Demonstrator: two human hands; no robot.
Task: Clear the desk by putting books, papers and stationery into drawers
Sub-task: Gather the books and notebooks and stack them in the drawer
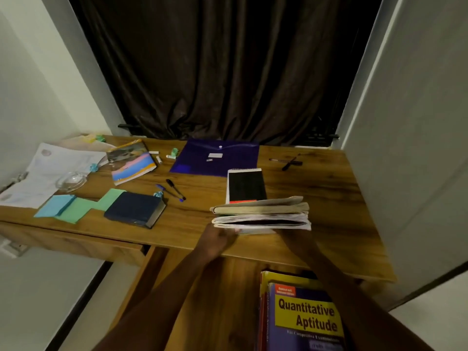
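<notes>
A stack of worn notebooks (262, 214) is lifted just above the wooden desk (316, 198) near its front edge. My left hand (219, 239) grips its lower left corner. My right hand (293, 235) reaches under its right side, mostly hidden by the stack. Below the desk edge an open drawer (228, 287) holds a "Quantitative Aptitude" book (304, 317) on top of other books. Behind the stack lies a black spiral notepad (245, 184) and a purple folder (215, 158).
On the desk's left half lie a dark blue book (135, 209), green and blue papers (76, 203), a colourful notebook (131, 160), white sheets (48, 171), a glass dish (72, 181), several pens (174, 190) and erasers. Two pens (288, 162) lie at the back right. A dark curtain hangs behind.
</notes>
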